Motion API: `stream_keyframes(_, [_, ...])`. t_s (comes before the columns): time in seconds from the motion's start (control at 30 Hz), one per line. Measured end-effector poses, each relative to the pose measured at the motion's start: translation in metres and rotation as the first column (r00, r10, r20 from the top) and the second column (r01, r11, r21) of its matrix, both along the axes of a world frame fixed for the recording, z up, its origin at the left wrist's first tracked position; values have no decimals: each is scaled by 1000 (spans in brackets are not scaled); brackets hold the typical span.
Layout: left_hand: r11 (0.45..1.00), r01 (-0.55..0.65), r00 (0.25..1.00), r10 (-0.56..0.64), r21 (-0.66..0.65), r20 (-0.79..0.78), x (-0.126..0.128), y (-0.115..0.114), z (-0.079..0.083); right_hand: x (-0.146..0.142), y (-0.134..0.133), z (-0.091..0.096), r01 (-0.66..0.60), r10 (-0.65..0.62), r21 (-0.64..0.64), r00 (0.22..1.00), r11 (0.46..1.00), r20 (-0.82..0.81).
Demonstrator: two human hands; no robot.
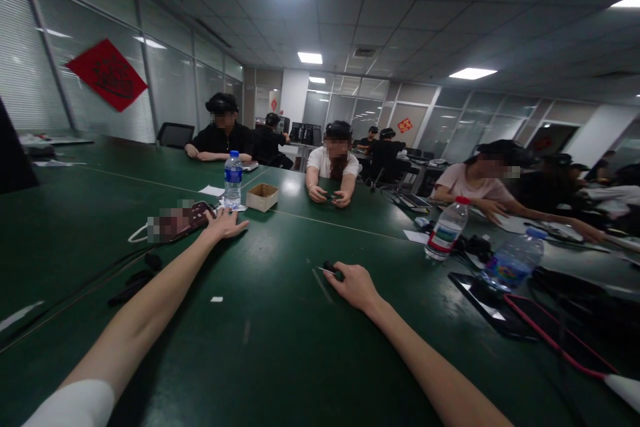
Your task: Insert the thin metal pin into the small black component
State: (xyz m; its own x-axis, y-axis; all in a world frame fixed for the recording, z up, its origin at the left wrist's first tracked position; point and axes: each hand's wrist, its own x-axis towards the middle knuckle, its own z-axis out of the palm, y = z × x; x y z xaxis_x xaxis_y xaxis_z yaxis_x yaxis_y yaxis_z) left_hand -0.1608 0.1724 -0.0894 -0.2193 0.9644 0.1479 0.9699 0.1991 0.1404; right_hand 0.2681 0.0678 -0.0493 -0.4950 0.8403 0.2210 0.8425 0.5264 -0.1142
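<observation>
My left hand lies on the green table with its fingers spread and nothing in them. Its fingertips reach close to the base of a water bottle with a blue cap, beside a dark red patterned pouch. Just to the right of that bottle sits a small open cardboard box. Low over the table's middle, my right hand is closed on a small black object with a thin pale tip pointing left. The fingers partly cover this object, so its kind is unclear.
Right of my right hand stand a red-capped bottle and a blue-capped bottle, near a black tablet-like slab and cables. Dark cables and small black items lie by my left forearm. Several people sit around; one faces me.
</observation>
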Motion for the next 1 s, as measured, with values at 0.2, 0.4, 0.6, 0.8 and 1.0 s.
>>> stream_keyframes(0.2, [1000, 9, 1000, -9, 13, -3, 0, -2, 0, 1, 2, -4, -4, 4, 6, 1000, 1000, 8])
stream_keyframes(0.4, [1000, 13, 1000, -14, -4, -19, 1, -4, 2, 1, 2, -4, 2, -2, -7, 1000, 1000, 6])
stream_keyframes(0.6, [1000, 6, 1000, -6, -10, -26, 0, -3, 0, 0, 1, -7, 27, -28, 33, 999, 999, 28])
stream_keyframes(0.8, [1000, 6, 1000, -6, 4, -28, 0, -3, 0, 1, 3, -7, 12, -13, 11, 1000, 1000, 18])
stream_keyframes(1.0, [1000, 7, 1000, -7, 4, -20, -1, -3, 0, 2, 3, -7, -2, 2, 31, 1000, 1000, 11])
